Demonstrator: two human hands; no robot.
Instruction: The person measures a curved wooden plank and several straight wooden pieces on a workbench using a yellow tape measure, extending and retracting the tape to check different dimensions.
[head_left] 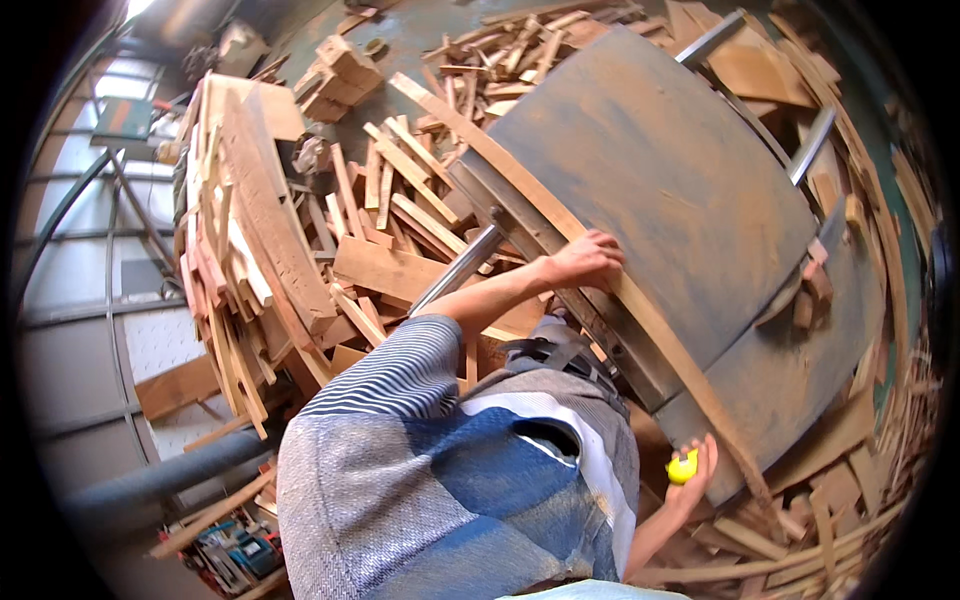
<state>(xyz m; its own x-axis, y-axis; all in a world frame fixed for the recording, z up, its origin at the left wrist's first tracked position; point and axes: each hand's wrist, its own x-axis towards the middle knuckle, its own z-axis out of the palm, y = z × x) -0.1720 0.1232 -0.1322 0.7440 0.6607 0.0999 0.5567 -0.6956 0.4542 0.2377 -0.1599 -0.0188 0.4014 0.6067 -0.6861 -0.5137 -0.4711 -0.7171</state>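
Note:
A long narrow wooden board [683, 363] lies along the near edge of a grey metal machine table [640, 150]. My left hand [585, 260] bends over the board near its middle, fingers curled round its far edge. In my right hand [700, 468] is a yellow tape measure [683, 466], held close to the board's lower right end. No drawn-out tape can be made out. A dark metal rail [625, 355] runs beside the board on my side of the table.
A heap of wood offcuts [400, 190] covers the floor at the left and far side. Longer planks [270, 200] are stacked further left. Metal bars [460, 268] stick out from the table. A wood block [815, 290] sits on its right part. Power tools [245, 550] lie at the lower left.

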